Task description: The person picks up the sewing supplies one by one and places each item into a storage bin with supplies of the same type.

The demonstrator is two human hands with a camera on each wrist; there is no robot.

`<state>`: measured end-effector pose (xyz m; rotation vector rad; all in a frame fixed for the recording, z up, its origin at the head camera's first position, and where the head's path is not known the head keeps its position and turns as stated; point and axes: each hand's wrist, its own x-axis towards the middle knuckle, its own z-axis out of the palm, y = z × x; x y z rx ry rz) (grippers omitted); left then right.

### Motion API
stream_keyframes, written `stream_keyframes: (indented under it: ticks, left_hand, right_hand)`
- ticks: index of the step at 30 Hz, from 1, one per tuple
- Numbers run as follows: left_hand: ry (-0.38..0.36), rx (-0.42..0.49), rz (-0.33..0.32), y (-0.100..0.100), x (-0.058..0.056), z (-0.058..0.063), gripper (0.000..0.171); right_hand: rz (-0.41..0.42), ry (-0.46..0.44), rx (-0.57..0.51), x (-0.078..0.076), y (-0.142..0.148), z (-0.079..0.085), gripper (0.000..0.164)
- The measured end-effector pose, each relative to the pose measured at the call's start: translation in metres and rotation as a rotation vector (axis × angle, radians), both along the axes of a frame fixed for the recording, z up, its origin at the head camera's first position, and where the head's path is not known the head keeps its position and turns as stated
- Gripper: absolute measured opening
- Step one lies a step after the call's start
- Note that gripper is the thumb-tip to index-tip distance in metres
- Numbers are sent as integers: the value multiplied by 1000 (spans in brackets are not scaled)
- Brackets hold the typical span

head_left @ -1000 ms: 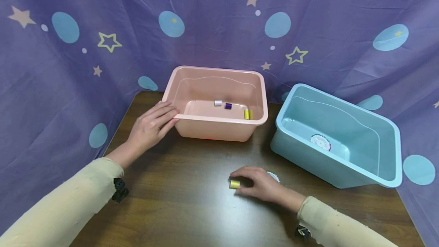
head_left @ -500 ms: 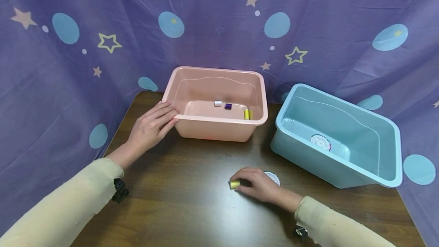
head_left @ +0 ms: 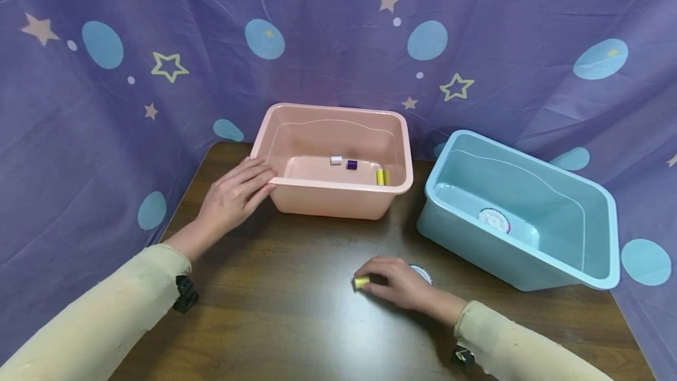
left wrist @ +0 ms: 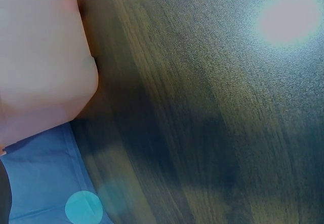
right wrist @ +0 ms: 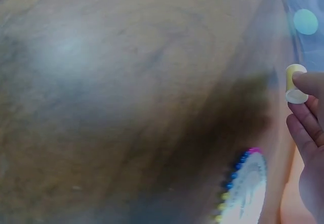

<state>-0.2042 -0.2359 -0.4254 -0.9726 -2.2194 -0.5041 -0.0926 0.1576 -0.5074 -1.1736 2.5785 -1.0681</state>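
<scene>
Between the thumb and fingers of my right hand (head_left: 396,282) is a small spool of yellow thread (head_left: 361,282), just above or on the table; the right wrist view shows the thumb on the spool (right wrist: 292,84). Beside that hand lies a round pin wheel (head_left: 421,274), partly covered by it in the head view. Coloured pin heads ring the pin wheel (right wrist: 248,188) in the right wrist view. My left hand (head_left: 233,193) rests with fairly straight fingers on the front-left rim of a pink bin (head_left: 338,184). Inside the bin lie a white spool (head_left: 335,160), a purple spool (head_left: 351,164) and a yellow spool (head_left: 380,177).
At the right stands a light blue bin (head_left: 523,246), turned at an angle, with another pin wheel (head_left: 494,220) on its floor. Both bins are on a brown wooden table (head_left: 275,310). A purple patterned curtain (head_left: 338,28) hangs behind and along the sides.
My right hand has closed its thumb and fingers on the yellow spool, which has tilted and shifted slightly left. The pin wheel shows a little more. My left hand stays on the rim.
</scene>
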Motion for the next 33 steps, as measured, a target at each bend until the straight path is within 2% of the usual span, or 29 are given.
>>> stream_keyframes:
  ticks: [9, 13, 33]
  left_hand:
    - [13, 14, 0, 1, 1, 1, 30]
    - [13, 11, 2, 1, 1, 1, 30]
    - [16, 14, 0, 0, 1, 1, 30]
  right_hand:
    - [33, 36, -117, -10, -5, 22, 28]
    - [23, 15, -130, -13, -9, 34, 28]
    - [34, 98, -173, -35, -21, 86, 31]
